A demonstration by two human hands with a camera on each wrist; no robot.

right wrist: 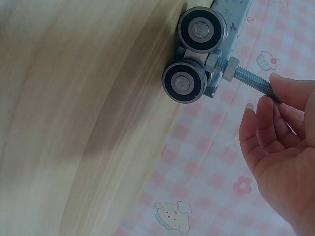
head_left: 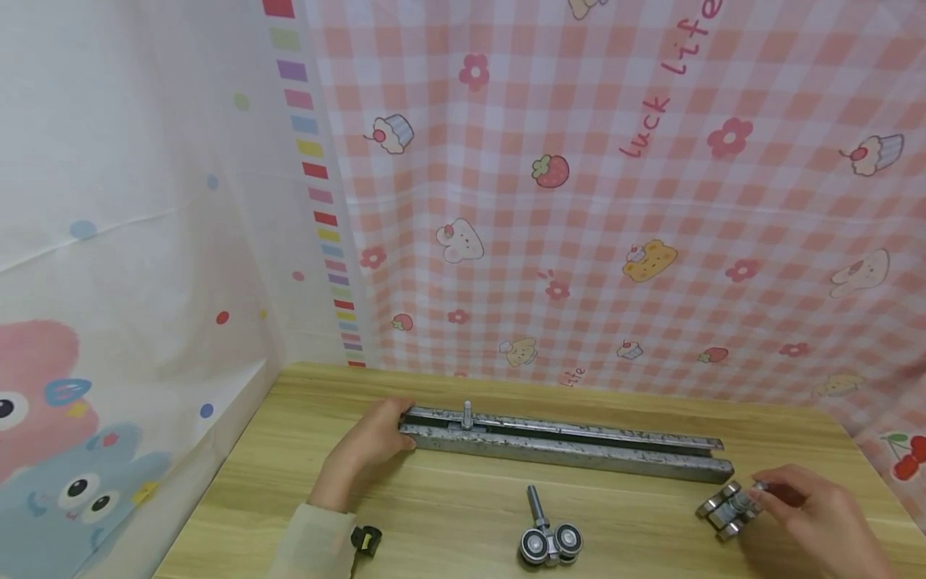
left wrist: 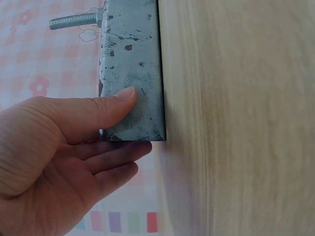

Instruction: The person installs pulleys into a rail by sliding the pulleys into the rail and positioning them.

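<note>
A scuffed steel channel rail (head_left: pixel 564 455) lies across the wooden table, its slot facing up. My left hand (head_left: pixel 367 444) grips the rail's left end; in the left wrist view the thumb presses one side wall, with fingers around the end. Near that end a threaded bolt (head_left: pixel 467 415) sticks up out of the slot. Off the rail's right end, my right hand (head_left: pixel 810 508) pinches a roller trolley (head_left: pixel 725 511) by the tip of its threaded bolt (right wrist: pixel 253 82). The trolley's wheels (right wrist: pixel 199 30) overlap the rail end in the right wrist view.
Another roller trolley (head_left: pixel 552 547) sits on the table (head_left: pixel 448 515) in front of the rail, its bolt tilted upward. A small black object (head_left: pixel 366 540) is beside the left sleeve. Patterned cloth (head_left: pixel 579 241) hangs behind the table and at its left.
</note>
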